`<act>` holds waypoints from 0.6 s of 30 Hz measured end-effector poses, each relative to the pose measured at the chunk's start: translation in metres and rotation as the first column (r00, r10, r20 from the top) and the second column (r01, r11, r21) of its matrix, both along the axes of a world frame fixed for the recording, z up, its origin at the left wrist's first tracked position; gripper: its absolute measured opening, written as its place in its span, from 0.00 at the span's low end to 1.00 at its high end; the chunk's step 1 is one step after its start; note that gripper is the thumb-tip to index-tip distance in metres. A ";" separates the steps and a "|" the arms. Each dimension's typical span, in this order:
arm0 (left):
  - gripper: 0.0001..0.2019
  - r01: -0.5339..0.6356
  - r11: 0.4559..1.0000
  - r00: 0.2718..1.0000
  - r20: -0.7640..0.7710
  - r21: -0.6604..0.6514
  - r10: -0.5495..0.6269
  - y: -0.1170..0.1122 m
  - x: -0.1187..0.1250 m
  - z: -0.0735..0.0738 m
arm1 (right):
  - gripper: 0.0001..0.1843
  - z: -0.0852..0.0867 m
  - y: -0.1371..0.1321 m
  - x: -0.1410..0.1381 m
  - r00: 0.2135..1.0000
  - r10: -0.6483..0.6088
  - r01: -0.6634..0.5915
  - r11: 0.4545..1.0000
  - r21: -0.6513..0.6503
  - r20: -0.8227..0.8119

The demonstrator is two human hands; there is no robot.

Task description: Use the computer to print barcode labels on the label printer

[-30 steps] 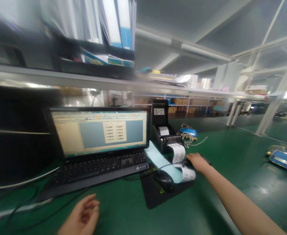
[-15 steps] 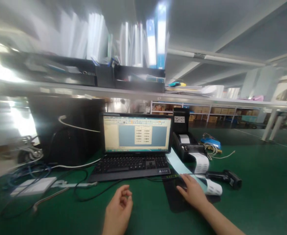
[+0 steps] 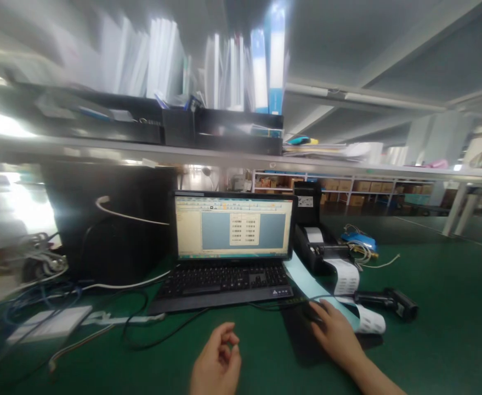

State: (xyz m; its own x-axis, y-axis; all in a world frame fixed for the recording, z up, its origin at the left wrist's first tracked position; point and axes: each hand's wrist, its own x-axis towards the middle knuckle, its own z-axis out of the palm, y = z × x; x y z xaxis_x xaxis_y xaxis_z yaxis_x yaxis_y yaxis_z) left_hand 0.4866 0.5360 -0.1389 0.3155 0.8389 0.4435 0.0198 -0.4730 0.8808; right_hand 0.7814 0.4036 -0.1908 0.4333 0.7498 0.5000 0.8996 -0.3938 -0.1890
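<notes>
My right hand (image 3: 334, 334) lies over the black mouse (image 3: 311, 314) on a dark mouse pad (image 3: 302, 343), fingers curled round it. My left hand (image 3: 218, 362) hovers above the green table in front of the keyboard (image 3: 224, 282), fingers loosely curled, thumb near the fingertips, holding nothing. The monitor (image 3: 233, 226) shows a sheet of barcode labels. To its right a black label printer (image 3: 321, 244) feeds out a strip of printed labels (image 3: 347, 277) and pale blue backing paper (image 3: 304, 277).
A black barcode scanner (image 3: 392, 302) lies right of the label strip. A black computer tower (image 3: 113, 219) stands left of the monitor, with cables and a white box (image 3: 51, 323) beside it. A shelf with binders (image 3: 224, 71) runs overhead. Wires and a blue device (image 3: 359, 241) sit behind the printer.
My right hand drew back from beside the printer and scanner and settled on the mouse. The view swung left, bringing the tower and cables into sight. My left hand stayed curled in front.
</notes>
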 end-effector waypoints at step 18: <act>0.17 0.002 1.000 0.998 -0.058 -0.004 -0.002 0.006 -0.002 0.002 | 0.24 -0.007 0.004 0.010 0.999 0.023 -0.023 1.000 0.009 -0.034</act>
State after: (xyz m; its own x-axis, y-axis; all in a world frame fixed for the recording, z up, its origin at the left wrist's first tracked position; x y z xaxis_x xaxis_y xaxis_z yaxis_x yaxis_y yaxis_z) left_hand 0.4844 0.5416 -0.1364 0.3426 0.8400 0.4208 0.0702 -0.4695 0.8801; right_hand 0.7919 0.4081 -0.1982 0.4327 0.7555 0.4920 0.9014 -0.3713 -0.2228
